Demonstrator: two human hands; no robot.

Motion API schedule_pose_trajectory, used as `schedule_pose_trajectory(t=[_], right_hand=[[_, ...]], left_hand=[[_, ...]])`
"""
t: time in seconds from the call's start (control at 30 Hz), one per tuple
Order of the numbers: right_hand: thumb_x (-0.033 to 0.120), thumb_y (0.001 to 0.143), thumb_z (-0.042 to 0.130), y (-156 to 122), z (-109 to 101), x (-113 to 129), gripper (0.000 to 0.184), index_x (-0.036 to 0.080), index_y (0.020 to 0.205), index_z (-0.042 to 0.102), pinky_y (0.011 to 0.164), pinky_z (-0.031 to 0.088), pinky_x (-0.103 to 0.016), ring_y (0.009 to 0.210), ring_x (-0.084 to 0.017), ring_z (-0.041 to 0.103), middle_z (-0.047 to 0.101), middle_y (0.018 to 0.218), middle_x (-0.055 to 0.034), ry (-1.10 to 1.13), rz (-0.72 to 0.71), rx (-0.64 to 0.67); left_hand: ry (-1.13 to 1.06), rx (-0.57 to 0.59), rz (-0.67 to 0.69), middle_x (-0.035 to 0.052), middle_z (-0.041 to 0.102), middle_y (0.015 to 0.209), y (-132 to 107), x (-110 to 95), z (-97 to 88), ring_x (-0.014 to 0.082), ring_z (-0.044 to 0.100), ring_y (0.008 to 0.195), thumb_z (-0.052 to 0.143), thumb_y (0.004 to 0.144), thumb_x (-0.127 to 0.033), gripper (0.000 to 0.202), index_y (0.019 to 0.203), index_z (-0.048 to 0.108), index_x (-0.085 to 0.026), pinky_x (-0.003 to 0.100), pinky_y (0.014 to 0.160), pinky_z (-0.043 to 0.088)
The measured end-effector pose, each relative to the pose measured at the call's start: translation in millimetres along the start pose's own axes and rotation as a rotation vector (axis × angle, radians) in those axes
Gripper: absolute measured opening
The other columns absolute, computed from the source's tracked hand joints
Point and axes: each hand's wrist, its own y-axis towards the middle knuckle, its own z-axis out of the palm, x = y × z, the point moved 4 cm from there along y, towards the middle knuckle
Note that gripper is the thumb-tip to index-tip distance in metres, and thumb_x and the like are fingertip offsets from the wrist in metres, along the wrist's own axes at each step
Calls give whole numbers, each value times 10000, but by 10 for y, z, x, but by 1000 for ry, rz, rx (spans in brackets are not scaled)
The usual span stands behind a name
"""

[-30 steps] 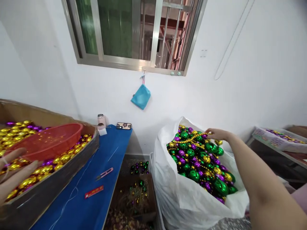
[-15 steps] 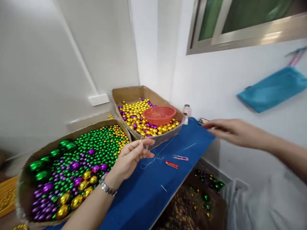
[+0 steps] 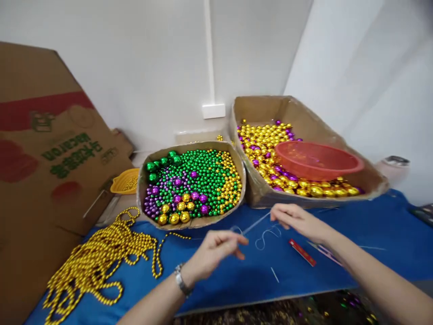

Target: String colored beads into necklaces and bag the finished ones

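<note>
My left hand (image 3: 219,253), a metal-banded watch (image 3: 182,280) on its wrist, pinches a thin whitish thread (image 3: 257,222) over the blue cloth. The thread runs up to the right, where the fingertips of my right hand (image 3: 301,221) close on it. More thread lies looped on the cloth between the two hands. Below my right hand are a red packet (image 3: 302,253) and pink-handled thread snips (image 3: 324,253), partly hidden by the forearm. A short white stick-like piece (image 3: 275,274) lies nearer the table's front edge.
A cardboard tray of green, purple and gold beads (image 3: 203,180) stands behind my hands. Right of it, a bigger box (image 3: 267,198) of gold and purple beads holds a red bowl (image 3: 321,160). Strung gold beads (image 3: 101,257) pile at left, near a large carton (image 3: 43,180).
The view has swung left, bringing the gold bead strands and carton into sight. My right hand has come from the far right to the thread near my left hand.
</note>
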Motion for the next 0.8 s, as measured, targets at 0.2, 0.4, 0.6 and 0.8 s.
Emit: schedule_pose_trajectory(t=[0.2,0.4,0.6,0.8], right_hand=[[516,911,349,40,-190,-233,437,201,789,627,651,421,-297,705,-209,602,639,729,-45,-370,78,-195],[326,943,311,126,615,-233,365,197,918,652,654,433,-318,818,-266,639,662,907,-129,-659,133,-200],[268,792,633,23,1568,-243,138,237,923,663,540,431,-234,664,-198,668,664,913,-59,-731,70,44],[353,966,344,81,1214,-418,299,251,1028,618,596,469,-272,752,-197,671,620,1013,-63,-696,97,51]], left_hand=[[1154,9,-26,90,604,1181,-40,808,-130,218,588,1009,487,882,-197,246,1066,650,-209,320,845,474],[1718,-104,-137,165,593,1015,235,1073,-477,270,550,961,457,847,-43,242,1023,618,-86,360,717,483],[1692,-55,-124,151,587,925,204,1240,-512,244,549,867,470,841,-45,170,902,622,-87,359,704,452],[1598,-121,-159,125,611,943,157,1187,-655,244,557,901,470,826,-70,175,922,603,-128,337,733,450]])
